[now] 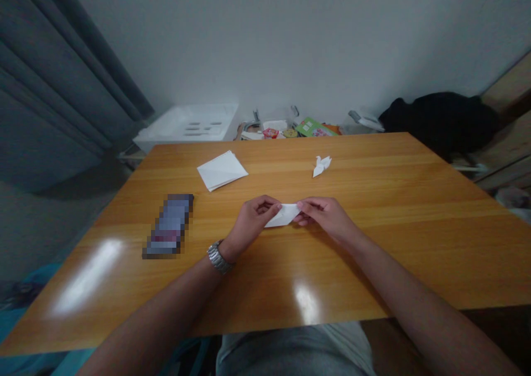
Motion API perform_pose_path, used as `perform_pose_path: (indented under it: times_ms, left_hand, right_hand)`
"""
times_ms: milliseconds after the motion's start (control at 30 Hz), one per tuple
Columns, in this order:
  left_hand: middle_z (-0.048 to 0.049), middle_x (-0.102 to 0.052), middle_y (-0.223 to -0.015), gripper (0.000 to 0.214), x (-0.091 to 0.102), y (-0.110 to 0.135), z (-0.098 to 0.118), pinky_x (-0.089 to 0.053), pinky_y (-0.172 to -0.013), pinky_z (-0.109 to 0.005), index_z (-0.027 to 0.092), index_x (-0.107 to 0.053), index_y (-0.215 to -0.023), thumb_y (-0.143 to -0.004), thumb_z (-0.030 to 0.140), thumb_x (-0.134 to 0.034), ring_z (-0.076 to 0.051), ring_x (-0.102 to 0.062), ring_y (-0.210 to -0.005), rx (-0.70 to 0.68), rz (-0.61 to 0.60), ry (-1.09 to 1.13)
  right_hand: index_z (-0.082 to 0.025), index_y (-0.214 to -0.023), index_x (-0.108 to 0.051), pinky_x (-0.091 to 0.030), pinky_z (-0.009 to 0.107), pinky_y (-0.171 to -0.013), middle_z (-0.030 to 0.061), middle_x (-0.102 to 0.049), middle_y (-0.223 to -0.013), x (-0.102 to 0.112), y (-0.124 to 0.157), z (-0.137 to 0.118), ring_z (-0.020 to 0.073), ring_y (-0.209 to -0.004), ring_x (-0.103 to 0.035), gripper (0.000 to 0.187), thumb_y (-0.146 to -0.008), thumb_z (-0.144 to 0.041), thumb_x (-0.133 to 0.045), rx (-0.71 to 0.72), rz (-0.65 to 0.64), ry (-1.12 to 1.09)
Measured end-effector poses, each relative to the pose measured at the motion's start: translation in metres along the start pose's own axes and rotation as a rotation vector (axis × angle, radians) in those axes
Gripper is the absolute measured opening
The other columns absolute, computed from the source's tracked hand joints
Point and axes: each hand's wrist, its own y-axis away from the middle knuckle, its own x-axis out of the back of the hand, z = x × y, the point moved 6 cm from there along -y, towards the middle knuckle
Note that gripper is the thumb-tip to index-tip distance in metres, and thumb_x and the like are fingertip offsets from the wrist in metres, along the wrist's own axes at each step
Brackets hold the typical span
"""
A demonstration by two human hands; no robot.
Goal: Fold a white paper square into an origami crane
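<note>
Amber wood is filling our view as we are leaning over a broad table, a grey curtain hanging off to the left. We are keeping a stack of white paper squares and a small folded paper crane towards the far side, well apart from our hands, perhaps so that they stay out of our way. A pixelated object is lying nearer on the left. Our forearms are angling inward from the near edge, bringing our left hand, with its steel wristwatch, and right hand together mid-table. Their curled fingers are pinching a folded white paper piece from both ends, steadying it between them.
</note>
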Motion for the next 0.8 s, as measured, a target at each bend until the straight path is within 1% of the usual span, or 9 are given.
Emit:
perform_pose_path:
  times_ms: [233, 533, 667, 800]
  left_hand:
    - [-0.0043, -0.071, -0.081, 0.033, -0.0013, 0.0001, -0.0024, -0.048, -0.065, -0.024, 0.015, -0.07, -0.086, -0.083, 0.047, -0.073, -0.015, -0.063, -0.072, 0.013, -0.03, 0.011]
    - [-0.001, -0.066, -0.076, 0.038, 0.002, -0.0003, 0.0023, -0.043, -0.063, -0.023, 0.015, -0.069, -0.081, -0.09, 0.052, -0.063, -0.014, -0.057, -0.07, -0.025, 0.006, -0.083]
    - [-0.0015, -0.066, -0.076, 0.037, 0.0023, -0.0001, 0.0022, -0.043, -0.062, -0.023, 0.015, -0.069, -0.083, -0.088, 0.052, -0.066, -0.014, -0.057, -0.069, -0.031, 0.006, -0.097]
    - [-0.0028, -0.068, -0.076, 0.035, 0.0018, 0.0001, 0.0042, -0.043, -0.061, -0.023, 0.014, -0.07, -0.082, -0.086, 0.049, -0.068, -0.014, -0.058, -0.068, -0.035, 0.011, -0.115]
  right_hand:
    - [-0.014, -0.1, -0.078, -0.062, 0.034, -0.073, 0.0101, -0.079, -0.085, 0.0024, -0.0015, 0.0015, 0.019, -0.074, -0.074, 0.046, -0.079, -0.055, -0.076, 0.01, -0.003, 0.021]
    - [-0.015, -0.099, -0.078, -0.061, 0.032, -0.072, 0.009, -0.078, -0.084, 0.0021, -0.0008, -0.0019, 0.0175, -0.073, -0.072, 0.041, -0.084, -0.053, -0.072, 0.039, -0.016, 0.044]
    - [-0.014, -0.1, -0.077, -0.06, 0.032, -0.073, 0.0093, -0.078, -0.085, 0.0019, -0.0003, -0.0029, 0.018, -0.074, -0.072, 0.042, -0.085, -0.053, -0.071, 0.05, -0.033, 0.067]
    - [-0.014, -0.099, -0.077, -0.06, 0.032, -0.073, 0.009, -0.077, -0.085, 0.0021, -0.0016, 0.0001, 0.018, -0.074, -0.072, 0.044, -0.086, -0.055, -0.069, 0.051, -0.045, 0.074]
